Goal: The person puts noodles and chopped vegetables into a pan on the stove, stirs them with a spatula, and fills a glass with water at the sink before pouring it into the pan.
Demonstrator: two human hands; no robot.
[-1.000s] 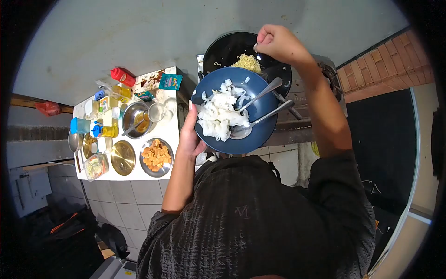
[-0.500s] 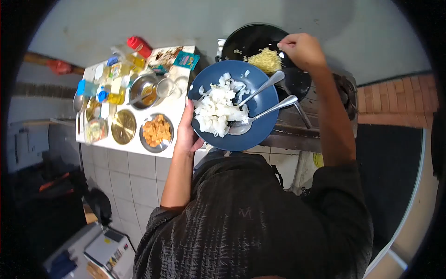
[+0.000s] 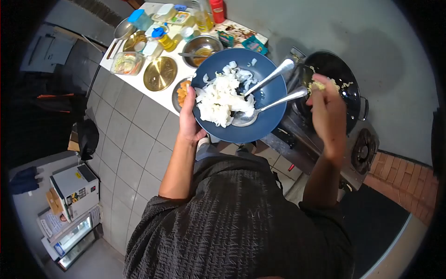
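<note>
Pinching the blue bowl (image 3: 262, 125) at 8 o'clock, left grip (image 3: 188, 122) had loads of white slices (image 3: 217, 98) left; noodles (image 3: 312, 87) already sat in the 3 o'clock wok (image 3: 351, 103), right grip (image 3: 329, 114) above, couldn't tell if pinching.

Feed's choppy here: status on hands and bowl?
Left hand gripping blue bowl. Right hand at black wok, grip unclear. Bowl holds white pieces. Two utensil handles jut toward wok.

The one camera in here sits on the person's head, looking forward and steeply down over the shirt (image 3: 223, 218). The bowl (image 3: 272, 92) is close beneath it; the table (image 3: 181, 66) and stove (image 3: 365, 148) lie farther off. Its wide, rounded view reaches the wall (image 3: 278, 23) up top and the floor (image 3: 125, 139) at left, corners dark.
</note>
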